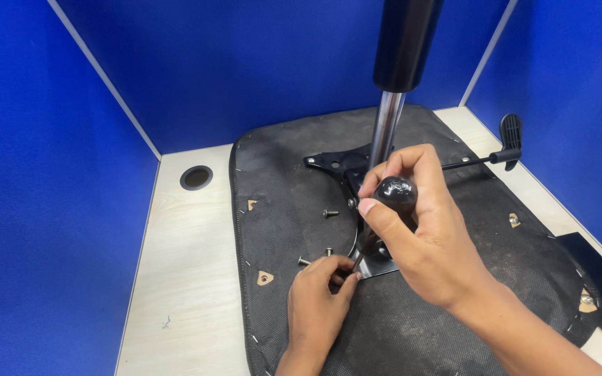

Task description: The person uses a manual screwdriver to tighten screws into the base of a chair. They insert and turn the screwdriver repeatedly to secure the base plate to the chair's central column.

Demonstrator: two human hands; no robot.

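Seat underside (412, 334): matt black woven cloth, dusty, rough. Gas-lift rod (387, 129): shiny chrome metal w/ glossy black sleeve (405, 42) at top centre. Screwdriver handle (395, 193): glossy dark plastic. Desk (182, 257): pale wood-grain laminate, smooth. Partition walls (43, 209): blue fabric, matt.

No packages, labels, signs or screens were in view at this moment.

Bright blue partition walls (50, 174) enclose a pale wood-grain counter (182, 264), a round cable hole (196, 177) at upper left.
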